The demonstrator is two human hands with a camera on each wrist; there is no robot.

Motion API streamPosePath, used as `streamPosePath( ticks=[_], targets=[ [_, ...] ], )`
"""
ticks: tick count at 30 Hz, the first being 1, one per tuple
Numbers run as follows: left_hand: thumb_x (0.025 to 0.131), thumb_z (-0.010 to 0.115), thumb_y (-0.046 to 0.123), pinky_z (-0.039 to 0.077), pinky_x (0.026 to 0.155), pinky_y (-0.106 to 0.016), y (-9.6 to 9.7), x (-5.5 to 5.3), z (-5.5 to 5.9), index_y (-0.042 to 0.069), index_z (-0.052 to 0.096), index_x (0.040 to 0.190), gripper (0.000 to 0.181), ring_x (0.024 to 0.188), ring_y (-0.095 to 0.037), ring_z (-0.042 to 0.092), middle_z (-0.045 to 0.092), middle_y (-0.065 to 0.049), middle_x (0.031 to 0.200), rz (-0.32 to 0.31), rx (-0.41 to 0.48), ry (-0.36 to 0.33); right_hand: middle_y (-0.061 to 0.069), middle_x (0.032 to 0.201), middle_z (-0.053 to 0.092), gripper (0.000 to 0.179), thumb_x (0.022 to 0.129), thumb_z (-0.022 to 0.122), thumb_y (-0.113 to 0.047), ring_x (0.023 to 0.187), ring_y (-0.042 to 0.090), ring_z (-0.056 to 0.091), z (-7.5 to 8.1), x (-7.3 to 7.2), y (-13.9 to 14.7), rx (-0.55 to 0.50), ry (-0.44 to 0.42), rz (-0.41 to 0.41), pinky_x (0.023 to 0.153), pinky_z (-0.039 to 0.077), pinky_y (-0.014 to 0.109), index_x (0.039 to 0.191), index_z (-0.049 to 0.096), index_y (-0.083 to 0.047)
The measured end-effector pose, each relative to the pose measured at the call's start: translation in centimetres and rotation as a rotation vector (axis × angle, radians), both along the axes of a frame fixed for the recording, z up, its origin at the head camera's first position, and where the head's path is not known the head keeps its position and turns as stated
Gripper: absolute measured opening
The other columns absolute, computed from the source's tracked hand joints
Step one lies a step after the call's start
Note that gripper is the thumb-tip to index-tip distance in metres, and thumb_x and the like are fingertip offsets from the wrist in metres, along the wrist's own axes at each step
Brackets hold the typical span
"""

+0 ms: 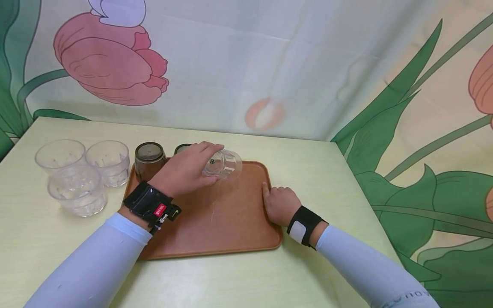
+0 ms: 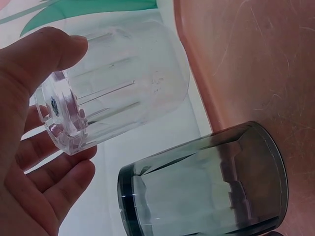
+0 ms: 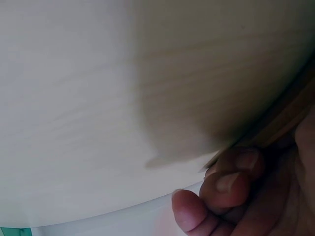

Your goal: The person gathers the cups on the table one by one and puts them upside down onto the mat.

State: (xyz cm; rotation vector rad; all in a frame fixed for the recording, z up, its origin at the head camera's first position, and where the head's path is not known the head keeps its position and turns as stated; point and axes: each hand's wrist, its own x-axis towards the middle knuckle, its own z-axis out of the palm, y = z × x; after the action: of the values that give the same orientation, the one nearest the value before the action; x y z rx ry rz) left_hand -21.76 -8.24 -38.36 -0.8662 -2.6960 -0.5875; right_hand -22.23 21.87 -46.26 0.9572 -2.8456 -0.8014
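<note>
My left hand (image 1: 188,167) grips a clear tumbler (image 1: 227,164) by its base, over the back part of a brown tray (image 1: 215,222). The tumbler is tilted, its mouth turned away from the palm. In the left wrist view, a smoky grey tumbler (image 2: 197,182) stands base-up beside the held clear one. Another smoky tumbler (image 1: 149,156) is inverted on the tray's back left corner. At the tray's right edge, my right hand (image 1: 283,205) holds the rim, thumb along it and fingers curled outside; the right wrist view shows the curled fingers (image 3: 226,189) close up.
Three clear tumblers (image 1: 108,160) stand mouth-up in a cluster left of the tray, on the pale table (image 1: 316,179). A curtain (image 1: 215,64) printed with flowers hangs behind the table's back edge and along the right side.
</note>
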Motion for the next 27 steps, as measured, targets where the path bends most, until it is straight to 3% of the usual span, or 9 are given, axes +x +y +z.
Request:
streamPosePath(
  ticks=[13, 27],
  targets=[
    [0.084, 0.079, 0.037, 0.051, 0.101, -0.045, 0.6, -0.5, -0.1, 0.007, 0.049, 0.146, 0.075, 0.12, -0.028, 0.058, 0.061, -0.013, 0.132, 0.003, -0.037, 0.004, 0.012, 0.081, 0.065, 0.05, 0.102, 0.045, -0.019, 0.064, 0.024, 0.059, 0.5, 0.4, -0.3, 0.009, -0.001, -0.006, 0.06, 0.056, 0.039, 0.147, 0.046, 0.004],
    [0.084, 0.077, 0.036, 0.052, 0.101, -0.045, 0.9, -1.3, -0.5, 0.007, 0.05, 0.145, 0.073, 0.12, -0.029, 0.058, 0.06, -0.013, 0.131, 0.016, -0.076, -0.005, 0.011, 0.081, 0.064, 0.052, 0.102, 0.044, -0.02, 0.064, 0.023, 0.057, -0.2, 0.1, 0.0, 0.015, -0.001, 0.005, 0.059, 0.055, 0.038, 0.148, 0.044, 0.003]
  ],
)
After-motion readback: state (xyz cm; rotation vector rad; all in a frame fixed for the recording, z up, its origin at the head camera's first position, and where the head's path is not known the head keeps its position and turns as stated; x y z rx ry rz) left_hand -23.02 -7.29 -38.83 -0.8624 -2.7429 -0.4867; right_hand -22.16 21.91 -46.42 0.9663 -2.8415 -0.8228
